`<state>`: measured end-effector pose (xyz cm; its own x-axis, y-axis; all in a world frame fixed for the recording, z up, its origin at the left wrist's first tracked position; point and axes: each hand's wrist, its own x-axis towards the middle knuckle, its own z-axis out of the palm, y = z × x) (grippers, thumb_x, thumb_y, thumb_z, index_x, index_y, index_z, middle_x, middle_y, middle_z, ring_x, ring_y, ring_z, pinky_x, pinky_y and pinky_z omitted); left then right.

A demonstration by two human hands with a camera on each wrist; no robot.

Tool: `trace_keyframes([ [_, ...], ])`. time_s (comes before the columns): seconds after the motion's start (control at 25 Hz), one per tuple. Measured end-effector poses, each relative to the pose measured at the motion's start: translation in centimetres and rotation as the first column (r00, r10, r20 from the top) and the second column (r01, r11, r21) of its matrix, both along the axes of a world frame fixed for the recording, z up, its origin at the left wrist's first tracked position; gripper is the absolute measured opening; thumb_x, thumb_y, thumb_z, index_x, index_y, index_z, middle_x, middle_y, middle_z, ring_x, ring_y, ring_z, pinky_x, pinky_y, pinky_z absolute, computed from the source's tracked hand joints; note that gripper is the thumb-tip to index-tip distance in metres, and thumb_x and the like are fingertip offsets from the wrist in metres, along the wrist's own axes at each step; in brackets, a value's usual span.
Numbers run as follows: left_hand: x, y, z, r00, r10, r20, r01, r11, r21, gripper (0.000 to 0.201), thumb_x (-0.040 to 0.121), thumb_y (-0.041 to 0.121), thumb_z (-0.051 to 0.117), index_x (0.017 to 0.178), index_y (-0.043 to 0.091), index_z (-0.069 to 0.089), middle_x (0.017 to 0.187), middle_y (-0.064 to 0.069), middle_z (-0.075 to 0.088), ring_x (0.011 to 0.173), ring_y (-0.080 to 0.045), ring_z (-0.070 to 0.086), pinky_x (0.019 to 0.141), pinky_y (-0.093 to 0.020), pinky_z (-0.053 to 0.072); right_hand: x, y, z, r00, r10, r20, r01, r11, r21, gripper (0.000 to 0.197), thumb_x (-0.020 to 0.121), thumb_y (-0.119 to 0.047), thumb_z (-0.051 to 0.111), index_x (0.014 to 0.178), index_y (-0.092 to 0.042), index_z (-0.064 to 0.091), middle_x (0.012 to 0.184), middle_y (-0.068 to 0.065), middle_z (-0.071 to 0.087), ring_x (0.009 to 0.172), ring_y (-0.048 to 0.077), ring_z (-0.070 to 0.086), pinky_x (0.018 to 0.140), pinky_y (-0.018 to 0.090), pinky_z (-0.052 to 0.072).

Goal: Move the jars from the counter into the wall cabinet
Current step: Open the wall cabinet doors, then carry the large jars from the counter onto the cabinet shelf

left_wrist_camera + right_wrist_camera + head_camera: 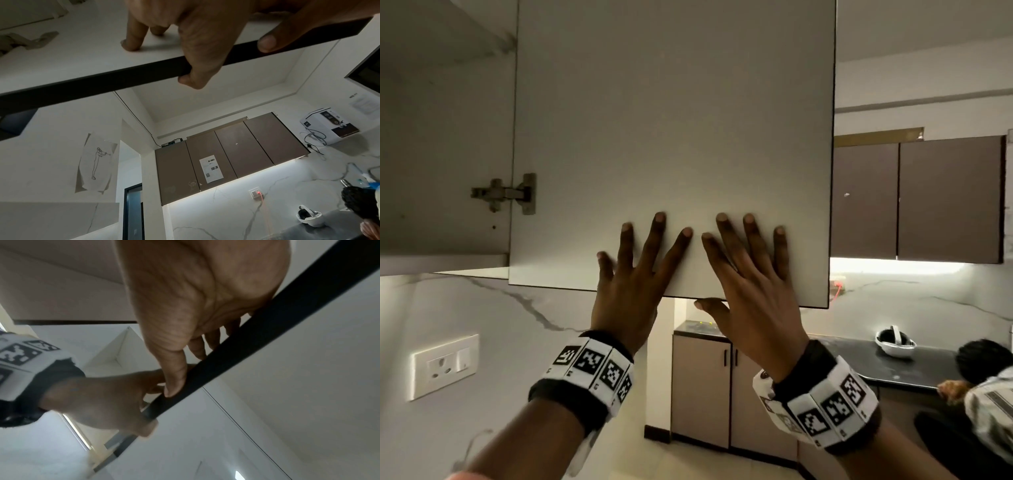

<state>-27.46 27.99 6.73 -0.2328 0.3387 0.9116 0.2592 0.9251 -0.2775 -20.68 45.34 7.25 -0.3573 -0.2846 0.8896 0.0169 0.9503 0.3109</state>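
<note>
The wall cabinet's pale door stands swung open toward me, hung on a metal hinge. My left hand and right hand lie flat on its lower part, side by side, fingers straight and spread. The right thumb sits under the door's bottom edge. In the left wrist view the left hand has its thumb against the dark bottom edge. The right wrist view shows the right hand on that edge, with the left hand beyond. The cabinet interior shows at the left. No jars are in view.
A wall socket sits on the marble backsplash at the lower left. Brown wall cabinets hang at the right over a dark counter with a white headset. Another person is at the lower right. A floor cabinet stands ahead.
</note>
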Motion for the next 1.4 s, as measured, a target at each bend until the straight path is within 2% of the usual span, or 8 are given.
trace_keyframes([
  [0.4, -2.9, 1.6, -0.1, 0.987, 0.158, 0.012, -0.157, 0.986, -0.05, 0.106, 0.07, -0.001, 0.066, 0.151, 0.027, 0.003, 0.159, -0.012, 0.001, 0.137, -0.052, 0.016, 0.086, -0.068, 0.042, -6.0, 3.7, -2.6, 0.999, 0.006, -0.04, -0.009, 0.997, -0.077, 0.068, 0.094, -0.057, 0.039, 0.149, -0.019, 0.028, 0.158, 0.006, 0.018, 0.147, 0.032, 0.011, 0.115, 0.055, 0.017],
  [0.64, -3.1, 2.0, -0.3, 0.984, 0.179, -0.01, -0.179, 0.983, -0.029, 0.093, 0.076, 0.001, 0.055, 0.151, 0.027, 0.006, 0.158, -0.012, 0.004, 0.137, -0.051, 0.018, 0.087, -0.068, 0.041, -7.7, 3.6, -3.2, 0.995, 0.041, -0.091, -0.05, 0.994, -0.102, 0.065, 0.095, -0.05, 0.041, 0.15, -0.018, 0.026, 0.159, 0.007, 0.017, 0.147, 0.033, 0.01, 0.116, 0.056, 0.015],
  [0.8, -2.1, 2.5, -0.3, 0.978, 0.198, 0.061, -0.198, 0.98, -0.009, 0.095, 0.075, 0.005, 0.051, 0.15, 0.029, -0.001, 0.159, -0.012, 0.001, 0.137, -0.05, 0.018, 0.085, -0.063, 0.047, -7.6, 3.0, -3.7, 0.994, 0.062, -0.093, -0.074, 0.988, -0.132, 0.063, 0.095, -0.043, 0.044, 0.15, -0.017, 0.026, 0.158, 0.01, 0.015, 0.146, 0.036, 0.009, 0.116, 0.057, 0.013],
  [0.92, -1.0, 2.3, -1.2, 0.976, 0.15, 0.159, -0.164, 0.983, 0.078, 0.093, 0.074, 0.009, 0.06, 0.15, 0.029, 0.009, 0.157, -0.013, 0.012, 0.135, -0.046, 0.028, 0.086, -0.057, 0.049, -7.0, 2.4, -4.6, 0.993, 0.106, -0.052, -0.114, 0.979, -0.172, 0.064, 0.093, -0.035, 0.047, 0.15, -0.016, 0.025, 0.159, 0.011, 0.013, 0.147, 0.036, 0.007, 0.115, 0.058, 0.015],
  [1.04, 1.1, 1.5, -4.3, 0.969, 0.085, 0.234, -0.132, 0.972, 0.195, 0.075, 0.076, 0.018, 0.062, 0.144, 0.022, 0.029, 0.153, -0.014, 0.025, 0.132, -0.038, 0.038, 0.093, -0.052, 0.046, -6.2, 1.2, -6.2, 0.982, 0.185, 0.032, -0.174, 0.962, -0.211, 0.07, 0.088, -0.037, 0.051, 0.149, -0.016, 0.025, 0.159, 0.013, 0.012, 0.147, 0.037, 0.005, 0.116, 0.058, 0.012],
  [1.16, 4.8, 0.1, -9.3, 0.959, -0.013, 0.282, -0.076, 0.95, 0.302, 0.06, 0.075, 0.019, 0.062, 0.133, 0.02, 0.044, 0.144, -0.009, 0.042, 0.123, -0.029, 0.049, 0.091, -0.042, 0.048, -4.6, -1.1, -9.3, 0.932, 0.346, 0.11, -0.294, 0.897, -0.331, 0.068, 0.088, -0.044, 0.044, 0.148, -0.018, 0.026, 0.159, 0.012, 0.013, 0.147, 0.033, 0.003, 0.118, 0.053, 0.006],
  [1.24, 8.0, -1.3, -13.0, 0.929, -0.06, 0.364, -0.085, 0.926, 0.369, 0.054, 0.075, 0.018, 0.062, 0.127, 0.022, 0.049, 0.133, -0.003, 0.051, 0.111, -0.024, 0.056, 0.084, -0.037, 0.049, -3.1, -3.1, -12.7, 0.858, 0.494, 0.142, -0.396, 0.812, -0.43, 0.062, 0.088, -0.045, 0.044, 0.142, -0.017, 0.036, 0.156, 0.012, 0.024, 0.146, 0.033, 0.012, 0.117, 0.052, 0.01],
  [1.4, 13.9, -5.8, -20.4, 0.853, -0.121, 0.507, -0.188, 0.835, 0.517, 0.04, 0.083, 0.021, 0.056, 0.122, 0.025, 0.051, 0.12, 0.006, 0.057, 0.103, -0.013, 0.057, 0.082, -0.025, 0.047, 1.1, -8.4, -21.8, 0.602, 0.775, 0.191, -0.527, 0.566, -0.634, 0.031, 0.087, -0.031, 0.06, 0.114, -0.014, 0.062, 0.14, 0.009, 0.048, 0.14, 0.027, 0.031, 0.115, 0.048, 0.022],
])
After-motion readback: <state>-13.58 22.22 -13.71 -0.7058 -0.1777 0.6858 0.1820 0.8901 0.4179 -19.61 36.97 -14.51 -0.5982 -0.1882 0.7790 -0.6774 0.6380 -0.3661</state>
